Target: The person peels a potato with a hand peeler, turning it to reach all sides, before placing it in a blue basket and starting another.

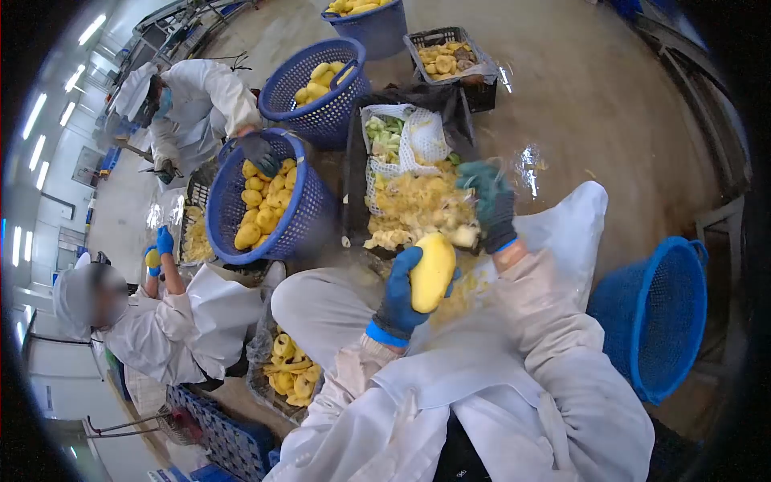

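Peeled yellow fruit: gripped upright in the blue-gloved left hand, above the lap. Keep that grip firm and rotate it steadily. Right hand: just beyond the fruit, blurred, grasp unclear. Peel heap: past the fruit. Blue basket: farther left of it.

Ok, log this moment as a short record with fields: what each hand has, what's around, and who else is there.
left hand: blue glove, grips a peeled yellow fruit
right hand: dark glove, blurred, at the peel pile
nearest basket: blue, holds peeled fruit, a co-worker's gloved hand on its rim
empty basket: blue, on the right
others: two people in white coats
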Tool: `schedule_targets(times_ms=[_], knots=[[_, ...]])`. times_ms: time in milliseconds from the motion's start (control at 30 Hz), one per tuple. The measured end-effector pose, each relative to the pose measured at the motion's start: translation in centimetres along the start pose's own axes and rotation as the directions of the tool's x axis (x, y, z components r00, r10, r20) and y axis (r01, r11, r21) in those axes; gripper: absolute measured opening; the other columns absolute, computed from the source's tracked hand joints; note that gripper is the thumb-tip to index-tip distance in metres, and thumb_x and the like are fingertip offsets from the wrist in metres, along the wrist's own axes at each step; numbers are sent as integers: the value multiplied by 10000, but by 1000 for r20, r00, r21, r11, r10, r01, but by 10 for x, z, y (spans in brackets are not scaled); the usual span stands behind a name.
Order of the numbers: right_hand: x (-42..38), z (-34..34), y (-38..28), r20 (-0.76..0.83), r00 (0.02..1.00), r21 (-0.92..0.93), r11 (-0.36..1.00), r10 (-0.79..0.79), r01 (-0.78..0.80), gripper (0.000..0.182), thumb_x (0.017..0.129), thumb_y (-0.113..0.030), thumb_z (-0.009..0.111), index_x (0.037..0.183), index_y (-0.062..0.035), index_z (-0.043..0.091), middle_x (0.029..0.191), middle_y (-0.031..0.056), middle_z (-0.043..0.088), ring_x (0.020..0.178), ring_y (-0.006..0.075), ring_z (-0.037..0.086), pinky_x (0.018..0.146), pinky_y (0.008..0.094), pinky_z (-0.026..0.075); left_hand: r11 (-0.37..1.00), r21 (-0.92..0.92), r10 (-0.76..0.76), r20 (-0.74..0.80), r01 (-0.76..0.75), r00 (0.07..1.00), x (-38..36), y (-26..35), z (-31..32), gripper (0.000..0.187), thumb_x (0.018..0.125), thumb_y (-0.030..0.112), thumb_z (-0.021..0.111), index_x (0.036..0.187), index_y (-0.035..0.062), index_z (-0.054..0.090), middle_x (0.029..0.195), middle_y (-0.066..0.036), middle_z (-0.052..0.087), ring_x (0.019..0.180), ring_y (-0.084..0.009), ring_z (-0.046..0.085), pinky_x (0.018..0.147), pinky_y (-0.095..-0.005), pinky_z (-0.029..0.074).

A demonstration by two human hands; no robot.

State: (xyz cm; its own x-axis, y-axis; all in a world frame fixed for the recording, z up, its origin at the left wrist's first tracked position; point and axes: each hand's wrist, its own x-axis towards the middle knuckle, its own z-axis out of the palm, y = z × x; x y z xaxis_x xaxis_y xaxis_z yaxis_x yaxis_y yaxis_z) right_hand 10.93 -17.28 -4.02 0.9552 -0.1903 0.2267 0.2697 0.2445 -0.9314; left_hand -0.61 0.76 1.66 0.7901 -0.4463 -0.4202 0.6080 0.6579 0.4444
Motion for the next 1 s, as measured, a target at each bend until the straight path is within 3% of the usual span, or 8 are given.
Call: schedule_targets(times_ms=[100, 200, 300, 467, 633, 700, 900, 1000], knots=[[-16, 6, -35, -13, 985, 154, 974, 169, -166, 252, 920, -206, 519, 1063, -14, 595, 952, 68, 641, 815, 165, 621, 739, 302, 500, 996, -68, 50, -77, -55, 996, 2, 2, -4, 404, 888, 364, 521, 1183, 88, 522, 1064, -120, 605, 942, -268, 611, 715, -345, 538], [-53, 29, -43, 418, 873, -204, 910, -252, 361, 271, 933, -243, 515, 1036, -10, 606, 910, 74, 651, 787, 167, 617, 726, 294, 493, 978, 34, 205, -42, -204, 978, 1, -8, 1, 393, 888, 363, 529, 1153, 73, 522, 1040, -120, 602, 930, -258, 613, 720, -337, 537], [-36, 25, -3, 244, 967, 261, 956, 69, -134, 296, 927, -271, 535, 1043, -8, 602, 968, 86, 634, 787, 167, 616, 737, 295, 493, 999, -44, 6, 27, -4, 1000, 11, -5, -20, 392, 890, 371, 525, 1144, 71, 525, 1046, -121, 602, 928, -260, 614, 725, -335, 538], [-23, 9, -42, 54, 954, 207, 931, 295, -299, 347, 886, -334, 581, 1042, -26, 610, 1019, 85, 624, 806, 176, 622, 783, 312, 490, 960, -268, 51, -113, -80, 992, 2, 5, 9, 382, 907, 362, 485, 1160, 80, 539, 1072, -108, 613, 950, -237, 615, 773, -367, 539], [-72, 39, -41, 402, 888, -263, 901, -222, 345, 329, 874, -331, 590, 1035, -45, 615, 956, 63, 622, 804, 166, 611, 776, 305, 490, 910, -416, 55, 111, -4, 992, 15, -1, -4, 274, 873, 222, 562, 1098, 67, 550, 1053, -88, 616, 942, -222, 618, 815, -358, 524], [-48, 28, -22, 432, 833, -388, 762, -346, 518, 314, 878, -305, 584, 1052, -44, 612, 964, 60, 611, 816, 162, 609, 764, 292, 487, 972, -4, 236, 24, -236, 971, 11, -8, -9, 257, 819, 124, 623, 1055, 52, 550, 1034, -95, 619, 926, -216, 621, 803, -330, 518], [-40, 15, -51, 121, 927, 380, 846, 356, -374, 274, 924, -227, 534, 1064, -6, 616, 971, 66, 628, 849, 148, 614, 723, 258, 483, 927, 39, 374, -54, -373, 926, 6, -12, 1, 439, 740, 10, 702, 1117, 1, 478, 1054, -114, 602, 919, -212, 612, 806, -312, 496], [-71, 36, -47, 276, 951, -17, 990, 139, -140, 308, 939, -251, 515, 1072, 12, 604, 927, 69, 629, 825, 137, 607, 702, 254, 488, 710, 457, 539, 135, -535, 831, 9, -20, -17, 515, 748, 22, 703, 1190, 0, 439, 1124, -130, 567, 973, -220, 591, 830, -313, 489]])
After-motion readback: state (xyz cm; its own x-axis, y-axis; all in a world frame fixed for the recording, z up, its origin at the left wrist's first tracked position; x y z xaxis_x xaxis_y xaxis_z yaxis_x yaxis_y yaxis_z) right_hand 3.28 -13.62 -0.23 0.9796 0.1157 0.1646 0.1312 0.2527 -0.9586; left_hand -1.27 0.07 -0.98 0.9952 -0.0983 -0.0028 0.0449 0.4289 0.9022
